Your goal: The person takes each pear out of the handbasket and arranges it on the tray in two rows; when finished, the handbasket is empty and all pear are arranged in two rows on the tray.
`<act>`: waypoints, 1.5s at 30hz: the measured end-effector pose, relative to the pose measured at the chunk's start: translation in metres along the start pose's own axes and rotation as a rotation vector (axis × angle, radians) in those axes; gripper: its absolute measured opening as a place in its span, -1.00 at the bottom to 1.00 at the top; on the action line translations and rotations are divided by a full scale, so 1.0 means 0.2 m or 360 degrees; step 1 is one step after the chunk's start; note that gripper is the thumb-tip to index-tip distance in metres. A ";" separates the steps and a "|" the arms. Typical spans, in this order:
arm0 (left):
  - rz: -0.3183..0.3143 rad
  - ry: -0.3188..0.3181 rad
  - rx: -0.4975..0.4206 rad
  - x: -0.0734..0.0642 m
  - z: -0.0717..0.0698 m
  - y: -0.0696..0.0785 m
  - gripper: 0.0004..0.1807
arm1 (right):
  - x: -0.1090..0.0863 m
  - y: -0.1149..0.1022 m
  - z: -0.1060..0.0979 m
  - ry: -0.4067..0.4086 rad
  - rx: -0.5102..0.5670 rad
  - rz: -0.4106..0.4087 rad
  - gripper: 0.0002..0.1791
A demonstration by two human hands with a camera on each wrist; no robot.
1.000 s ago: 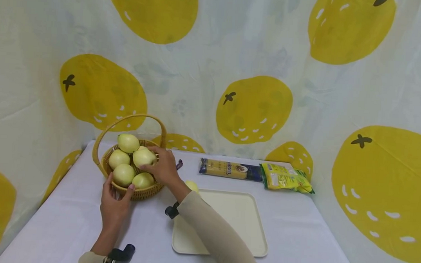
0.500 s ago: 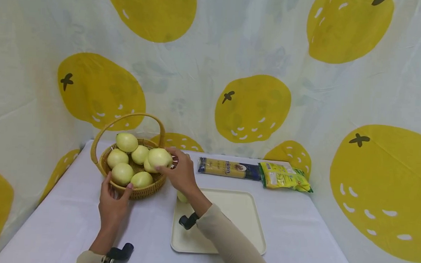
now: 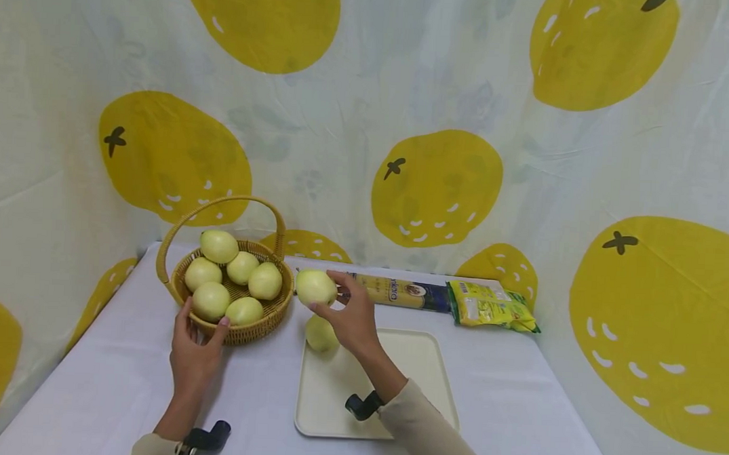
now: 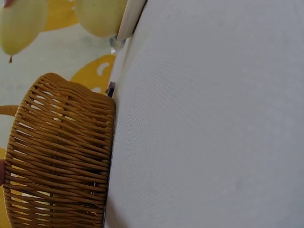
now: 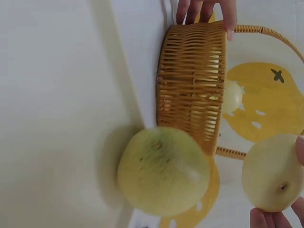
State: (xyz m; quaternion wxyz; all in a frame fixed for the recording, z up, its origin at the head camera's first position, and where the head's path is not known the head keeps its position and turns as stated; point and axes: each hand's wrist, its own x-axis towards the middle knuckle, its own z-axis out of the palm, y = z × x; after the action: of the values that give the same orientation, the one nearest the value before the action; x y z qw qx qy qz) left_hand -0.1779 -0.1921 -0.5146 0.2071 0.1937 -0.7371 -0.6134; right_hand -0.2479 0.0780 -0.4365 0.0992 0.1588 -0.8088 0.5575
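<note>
A wicker basket (image 3: 256, 333) with a tall handle stands at the left of the table, holding several pale yellow-green pears (image 3: 211, 301). My left hand (image 3: 195, 352) grips its near rim, thumb at the rim and fingers against the side, as the right wrist view shows. Between the thumb and fingers of my right hand (image 3: 356, 319) is another pear (image 3: 316, 288), held up to the right of the basket; its stem points down in the left wrist view. Just below it, a pear (image 5: 164, 171) rests at the far left corner of a cream tray (image 3: 393, 419).
Behind the tray lie a blue and gold pasta packet (image 3: 398, 292) and a yellow-green packet (image 3: 495, 306). A white cloth (image 3: 510, 397) covers the table. Fruit-printed curtains (image 3: 343, 152) close off the back and sides.
My right hand has lifted a pear out of the basket and carried it right, toward the tray's far left corner. My left hand stays on the basket rim.
</note>
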 end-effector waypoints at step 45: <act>-0.0022 0.0002 0.0000 0.00 0.00 0.00 0.02 | -0.26 0.34 -0.25 0.0117 -0.0436 0.0458 -0.35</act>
State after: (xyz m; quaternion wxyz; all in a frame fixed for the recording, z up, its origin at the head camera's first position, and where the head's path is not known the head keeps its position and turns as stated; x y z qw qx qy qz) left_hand -0.1787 -0.1917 -0.5145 0.2034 0.1991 -0.7356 -0.6147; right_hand -0.2251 0.1552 -0.4960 0.0686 0.0061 -0.8873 0.4560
